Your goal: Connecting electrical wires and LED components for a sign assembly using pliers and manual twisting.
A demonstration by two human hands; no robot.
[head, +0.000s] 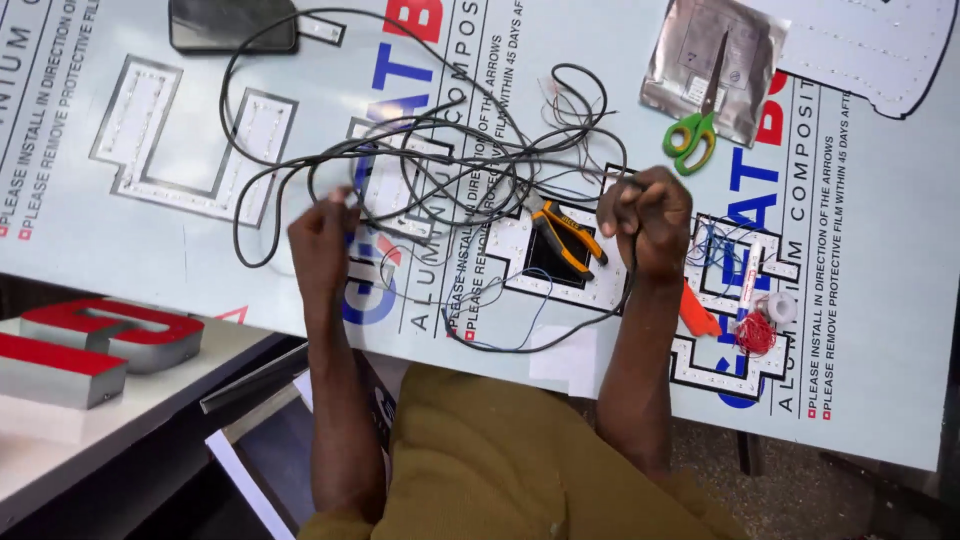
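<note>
A tangle of thin black cable [440, 160] lies looped over a large printed white panel [130, 240]. My left hand [322, 240] pinches one end of the cable near the panel's front edge. My right hand [648, 218] is closed in a fist around another stretch of the same cable, which runs down and curves under my wrist. Between my hands, orange-and-black pliers [566, 237] rest on a white letter-shaped piece studded with small lights [610, 285].
Green-handled scissors [697, 125] lie on a silver foil bag [700, 50] at the back right. A black box [232, 24] sits at the back left. A red wire coil [756, 333], a white marker [748, 275] and an orange tool [697, 312] lie right of my wrist. Red sign letters [95, 345] rest on a lower bench at left.
</note>
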